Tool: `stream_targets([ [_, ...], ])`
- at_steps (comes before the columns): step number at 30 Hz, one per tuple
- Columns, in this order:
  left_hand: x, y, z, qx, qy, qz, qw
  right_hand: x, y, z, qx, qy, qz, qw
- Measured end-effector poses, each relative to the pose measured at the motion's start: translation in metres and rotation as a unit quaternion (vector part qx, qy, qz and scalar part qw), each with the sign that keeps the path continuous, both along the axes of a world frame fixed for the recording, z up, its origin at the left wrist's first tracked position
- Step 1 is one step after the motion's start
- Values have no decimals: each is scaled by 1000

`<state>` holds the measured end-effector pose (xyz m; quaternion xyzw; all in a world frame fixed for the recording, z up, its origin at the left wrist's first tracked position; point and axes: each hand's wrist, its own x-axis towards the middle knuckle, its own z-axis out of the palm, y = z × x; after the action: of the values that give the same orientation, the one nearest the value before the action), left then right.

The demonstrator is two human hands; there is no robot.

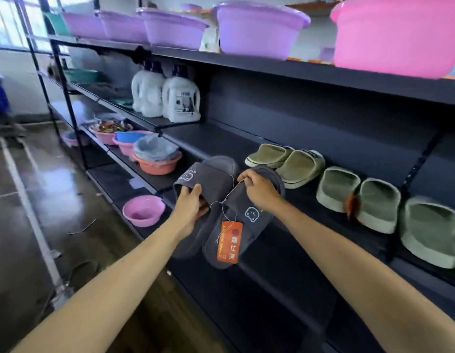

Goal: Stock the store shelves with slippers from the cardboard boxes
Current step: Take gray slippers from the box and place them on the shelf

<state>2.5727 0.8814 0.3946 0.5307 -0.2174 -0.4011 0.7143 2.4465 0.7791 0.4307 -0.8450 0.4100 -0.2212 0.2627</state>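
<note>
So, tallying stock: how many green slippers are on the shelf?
5 green slippers: two leftmost, two to their right, one by the right edge; more may be cut off.

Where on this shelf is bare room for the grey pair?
Bare shelf runs between the bottles and the nearest green slippers, just behind the grey pair. Right of that, green slippers crowd the shelf.
</note>
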Motion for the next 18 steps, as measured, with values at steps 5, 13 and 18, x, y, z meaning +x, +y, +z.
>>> stream_targets([
  [5,75,-74,21,13,-34,23,999,73,-91,23,-23,-3,24,999],
  [13,154,-166,52,-18,1,-12,1000,157,-198,49,-53,41,4,998],
  [18,186,-221,46,-11,10,-57,998,188,-250,38,-27,43,-24,998],
])
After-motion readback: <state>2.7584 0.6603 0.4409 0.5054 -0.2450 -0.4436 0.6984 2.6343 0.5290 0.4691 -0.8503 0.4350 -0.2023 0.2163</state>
